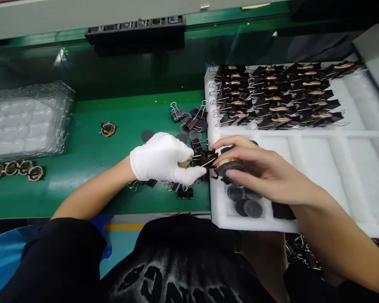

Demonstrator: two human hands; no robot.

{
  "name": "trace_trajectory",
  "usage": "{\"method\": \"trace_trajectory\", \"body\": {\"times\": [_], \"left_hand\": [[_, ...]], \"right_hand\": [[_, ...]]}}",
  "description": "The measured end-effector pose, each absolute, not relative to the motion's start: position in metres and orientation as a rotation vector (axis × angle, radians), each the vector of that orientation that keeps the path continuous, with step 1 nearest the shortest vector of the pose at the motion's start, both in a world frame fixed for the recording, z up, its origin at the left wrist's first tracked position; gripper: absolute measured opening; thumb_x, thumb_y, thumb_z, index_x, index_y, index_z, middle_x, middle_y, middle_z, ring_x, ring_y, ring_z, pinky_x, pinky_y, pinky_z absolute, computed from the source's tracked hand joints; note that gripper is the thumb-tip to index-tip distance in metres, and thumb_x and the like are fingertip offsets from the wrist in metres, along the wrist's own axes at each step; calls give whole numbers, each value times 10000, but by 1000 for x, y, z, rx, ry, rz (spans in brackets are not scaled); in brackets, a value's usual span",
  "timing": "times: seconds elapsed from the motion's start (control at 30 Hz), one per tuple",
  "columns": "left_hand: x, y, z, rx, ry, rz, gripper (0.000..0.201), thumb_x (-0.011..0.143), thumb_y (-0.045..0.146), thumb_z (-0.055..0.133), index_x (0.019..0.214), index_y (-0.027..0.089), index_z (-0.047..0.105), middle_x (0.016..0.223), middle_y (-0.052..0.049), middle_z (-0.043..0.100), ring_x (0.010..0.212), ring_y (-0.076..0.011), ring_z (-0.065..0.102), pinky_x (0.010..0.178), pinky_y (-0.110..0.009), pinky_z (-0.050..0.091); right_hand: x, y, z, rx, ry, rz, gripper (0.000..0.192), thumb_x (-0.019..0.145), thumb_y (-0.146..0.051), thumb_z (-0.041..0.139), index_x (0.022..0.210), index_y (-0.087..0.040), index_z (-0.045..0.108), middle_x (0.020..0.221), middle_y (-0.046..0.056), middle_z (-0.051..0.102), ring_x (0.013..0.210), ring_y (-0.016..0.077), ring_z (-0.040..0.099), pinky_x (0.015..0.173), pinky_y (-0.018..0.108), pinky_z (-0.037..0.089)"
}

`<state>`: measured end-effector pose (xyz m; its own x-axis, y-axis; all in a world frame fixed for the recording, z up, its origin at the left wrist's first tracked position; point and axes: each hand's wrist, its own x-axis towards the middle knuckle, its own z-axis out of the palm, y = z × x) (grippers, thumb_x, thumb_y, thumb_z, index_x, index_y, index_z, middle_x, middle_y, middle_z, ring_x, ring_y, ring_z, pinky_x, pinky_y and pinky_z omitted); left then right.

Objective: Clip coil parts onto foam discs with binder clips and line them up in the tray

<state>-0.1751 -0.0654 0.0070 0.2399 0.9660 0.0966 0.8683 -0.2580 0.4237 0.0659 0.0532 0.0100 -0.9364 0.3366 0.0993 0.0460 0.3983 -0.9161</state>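
My left hand [167, 160], in a white glove, is closed on a black binder clip [207, 159] by its wire handles. In my bare right hand [259, 168] a watch case [229, 165] with a gold-coloured rim is pinched between thumb and fingers, dark discs against its faces. The clip is at the left side of the watch case; whether its jaws grip the case I cannot tell. Loose binder clips [185, 193] and dark round discs [147, 135] lie around my left hand on the green table. More discs [252, 208] sit in the white foam tray below my right hand.
The white foam tray [216, 210] holds rows of clipped watch cases [273, 99] at the back. One watch case [108, 128] lies on the green table [91, 185], with several more [36, 173] at left beside stacked clear plastic trays [25, 122]. A black holder [135, 31] stands behind.
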Motion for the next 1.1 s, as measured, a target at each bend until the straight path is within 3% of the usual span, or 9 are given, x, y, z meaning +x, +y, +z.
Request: {"method": "trace_trajectory", "body": {"times": [0.17, 0.33, 0.63, 0.73, 0.83, 0.9, 0.97, 1.03, 1.1], "left_hand": [[-176, -63, 6, 2139, 1572, 566, 517, 907, 496, 533, 557, 217, 273, 501, 51, 275, 483, -99, 245, 505, -297, 212], [-174, -66, 7, 2081, 1499, 425, 519, 944, 546, 538, 585, 206, 383, 525, 45, 383, 484, -95, 320, 517, -293, 212], [-163, -66, 3, 2186, 1581, 229, 590, 956, 664, 464, 588, 209, 397, 527, 21, 362, 467, -116, 241, 514, -310, 162], [-164, -67, 4, 2209, 1613, 184, 603, 925, 705, 504, 587, 207, 465, 525, 17, 409, 459, -115, 305, 523, -305, 191], [-166, -66, 7, 2121, 1630, 281, 538, 942, 684, 512, 701, 212, 605, 588, 4, 553, 517, -137, 491, 555, -298, 301], [-166, -65, 10, 1878, 1574, 445, 559, 1034, 628, 361, 821, 202, 654, 675, -24, 667, 576, -151, 602, 580, -294, 387], [-163, -63, 12, 1542, 1468, 557, 640, 1081, 590, 220, 822, 186, 644, 703, -49, 717, 564, -147, 638, 562, -287, 433], [-158, -62, 14, 1314, 1392, 611, 627, 1075, 607, 279, 727, 191, 595, 631, -35, 693, 502, -133, 610, 513, -274, 432], [-156, -62, 16, 1293, 1409, 642, 538, 1038, 587, 455, 679, 200, 553, 571, -1, 649, 498, -121, 589, 518, -258, 439]], "right_hand": [[74, 68, 7, -568, -2318, 1618, 236, 917, -364, 781, 1150, -330, 793, 1041, 31, 769, 910, 224, 725, 810, 374, 626], [74, 72, 5, -569, -2324, 1531, 102, 884, -367, 818, 979, -328, 823, 941, -2, 789, 844, 218, 736, 791, 385, 632], [74, 68, 5, -524, -2400, 1519, 103, 865, -394, 829, 959, -357, 849, 943, -17, 811, 814, 243, 754, 784, 406, 636], [73, 67, 2, -499, -2409, 1481, 93, 872, -393, 820, 954, -360, 849, 924, -19, 810, 782, 239, 746, 774, 411, 621], [73, 67, -1, -505, -2440, 1273, 103, 879, -430, 818, 962, -371, 838, 899, -17, 809, 809, 256, 751, 807, 451, 591], [72, 66, -4, -498, -2445, 1046, 58, 892, -427, 818, 932, -386, 826, 922, -14, 814, 902, 281, 768, 902, 502, 554], [72, 66, -4, -482, -2488, 895, 30, 932, -398, 788, 918, -402, 815, 1003, -14, 819, 1012, 296, 772, 960, 526, 522], [72, 67, -3, -469, -2576, 839, 83, 978, -389, 734, 953, -423, 806, 1077, -28, 815, 1070, 288, 765, 947, 513, 530], [73, 70, 0, -452, -2618, 780, 75, 945, -455, 767, 1012, -437, 796, 1143, -44, 804, 1141, 296, 740, 969, 509, 534]]}}
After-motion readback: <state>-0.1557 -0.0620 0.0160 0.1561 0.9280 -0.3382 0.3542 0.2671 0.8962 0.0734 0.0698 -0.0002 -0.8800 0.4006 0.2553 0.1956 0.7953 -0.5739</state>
